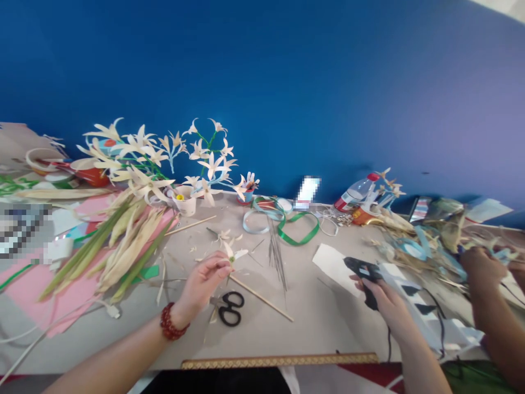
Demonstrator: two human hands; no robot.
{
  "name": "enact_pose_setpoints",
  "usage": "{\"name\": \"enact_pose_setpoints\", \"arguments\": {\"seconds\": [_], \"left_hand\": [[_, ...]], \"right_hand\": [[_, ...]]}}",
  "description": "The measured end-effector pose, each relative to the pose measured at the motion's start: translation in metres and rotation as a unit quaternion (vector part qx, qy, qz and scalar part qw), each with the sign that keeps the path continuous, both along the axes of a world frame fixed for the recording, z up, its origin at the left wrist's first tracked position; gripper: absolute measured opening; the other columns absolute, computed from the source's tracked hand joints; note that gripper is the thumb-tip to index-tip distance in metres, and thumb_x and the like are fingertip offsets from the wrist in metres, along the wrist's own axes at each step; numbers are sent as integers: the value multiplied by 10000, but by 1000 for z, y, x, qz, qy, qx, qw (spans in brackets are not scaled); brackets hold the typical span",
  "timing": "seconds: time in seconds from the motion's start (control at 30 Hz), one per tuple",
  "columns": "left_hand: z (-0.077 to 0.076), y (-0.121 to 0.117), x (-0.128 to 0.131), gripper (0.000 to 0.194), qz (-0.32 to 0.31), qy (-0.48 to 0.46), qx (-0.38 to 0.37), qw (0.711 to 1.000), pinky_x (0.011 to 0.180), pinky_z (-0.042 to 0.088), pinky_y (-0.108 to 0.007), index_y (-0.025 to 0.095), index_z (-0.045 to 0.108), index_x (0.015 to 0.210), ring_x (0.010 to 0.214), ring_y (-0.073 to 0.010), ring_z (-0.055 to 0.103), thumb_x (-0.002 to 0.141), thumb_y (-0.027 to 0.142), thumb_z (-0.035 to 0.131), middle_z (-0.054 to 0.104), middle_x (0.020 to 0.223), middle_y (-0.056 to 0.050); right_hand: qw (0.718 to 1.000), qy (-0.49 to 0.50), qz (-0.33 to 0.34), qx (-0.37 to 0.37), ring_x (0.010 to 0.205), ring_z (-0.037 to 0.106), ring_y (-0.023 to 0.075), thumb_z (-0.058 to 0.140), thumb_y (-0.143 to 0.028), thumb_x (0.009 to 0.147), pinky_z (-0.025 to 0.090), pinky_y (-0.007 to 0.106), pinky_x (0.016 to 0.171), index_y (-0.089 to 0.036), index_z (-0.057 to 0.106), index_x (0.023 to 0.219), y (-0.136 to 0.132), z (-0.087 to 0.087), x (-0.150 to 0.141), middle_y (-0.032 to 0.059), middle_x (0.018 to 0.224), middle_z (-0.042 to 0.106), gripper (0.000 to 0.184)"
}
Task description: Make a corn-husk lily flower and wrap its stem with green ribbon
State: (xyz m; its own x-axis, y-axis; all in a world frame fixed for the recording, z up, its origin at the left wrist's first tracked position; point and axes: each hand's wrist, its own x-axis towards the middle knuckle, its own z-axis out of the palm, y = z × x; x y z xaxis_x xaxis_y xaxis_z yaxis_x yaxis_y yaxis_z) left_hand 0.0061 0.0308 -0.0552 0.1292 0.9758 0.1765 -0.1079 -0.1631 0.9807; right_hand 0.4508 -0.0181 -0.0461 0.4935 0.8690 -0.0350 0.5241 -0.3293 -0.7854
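Note:
My left hand (207, 282), with a red bead bracelet at the wrist, pinches a small pale corn-husk flower (236, 254) between thumb and fingertips. The flower's stem end is hidden by the fingers. In my right hand (385, 303) is a black hot glue gun (364, 268), pointing left above a sheet of white paper (328, 260). A gap of table separates the gun from the flower. Black-handled scissors (231, 314) lie just below my left hand, beside a thin wooden stick (262, 298). Loose petals lie behind the flower.
Finished husk flowers (139, 143) stand at the back left, above dried husks (127, 241) on pink paper (30, 295). Wires (276, 254) and green ribbon (301, 241) lie mid-table. A bottle (355, 192) stands behind. At right, another person's hand (484, 265) works near a white power strip (400, 276).

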Motion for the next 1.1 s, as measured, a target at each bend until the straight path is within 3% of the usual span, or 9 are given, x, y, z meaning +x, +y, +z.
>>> {"name": "enact_pose_setpoints", "arguments": {"seconds": [0.13, 0.23, 0.43, 0.53, 0.6, 0.73, 0.9, 1.1], "left_hand": [[1, 0, 1, 158, 3, -10, 3, 1000, 754, 453, -287, 175, 705, 724, 819, -183, 546, 819, 291, 655, 574, 784, -45], [4, 0, 1, 163, -2, -6, 8, 1000, 738, 449, -284, 172, 704, 715, 799, -178, 541, 823, 282, 650, 563, 769, -40], [5, 0, 2, 163, 2, -11, 6, 1000, 728, 452, -279, 172, 704, 704, 791, -176, 547, 814, 284, 658, 577, 757, -41], [4, 0, 3, 163, 0, -12, 7, 1000, 733, 449, -277, 174, 700, 709, 791, -174, 546, 815, 291, 662, 580, 763, -38], [3, 1, 3, 169, -5, -11, 7, 1000, 735, 448, -276, 170, 696, 713, 787, -171, 543, 820, 296, 658, 574, 763, -35], [2, 1, 3, 172, -7, -17, 5, 1000, 726, 452, -276, 163, 676, 708, 774, -169, 545, 812, 300, 670, 579, 755, -31], [1, 1, 3, 175, -2, -31, 3, 1000, 747, 451, -284, 165, 685, 720, 786, -173, 554, 801, 320, 689, 597, 768, -27], [4, 2, 2, 159, -14, -59, -12, 998, 747, 438, -271, 164, 665, 726, 768, -157, 539, 810, 297, 687, 572, 753, -12]], "right_hand": [[995, 95, -22, 38, 911, 714, 337, 632, -532, 710, 565, 402, 776, -161, 683, 898, 6, -4, -12, 115, 903, 751, 419], [989, 128, 41, 57, 812, 732, 305, 602, -561, 775, 569, 390, 749, -166, 660, 937, 6, 3, -29, 108, 846, 748, 431], [972, 37, 225, 55, 693, 670, 220, 492, -537, 894, 529, 338, 697, -181, 652, 886, 2, 14, -77, 68, 761, 703, 391], [971, 29, 205, 118, 626, 611, 187, 543, -502, 882, 513, 313, 653, -188, 633, 844, 7, 8, -102, 32, 677, 637, 329], [967, 81, 188, 152, 565, 571, 168, 555, -483, 880, 503, 296, 583, -189, 612, 833, 9, 3, -122, 19, 647, 603, 304], [937, 174, 273, 132, 490, 539, 136, 530, -407, 908, 477, 265, 470, -187, 575, 908, 4, 4, -174, 28, 721, 608, 224], [904, 5, 388, 181, 644, 592, 168, 561, -262, 857, 481, 269, 607, -209, 566, 906, 0, 16, -228, 22, 740, 614, 72], [894, -31, 403, 193, 606, 569, 158, 541, -213, 842, 438, 252, 579, -227, 523, 889, 8, 11, -239, -3, 710, 591, 53]]}}
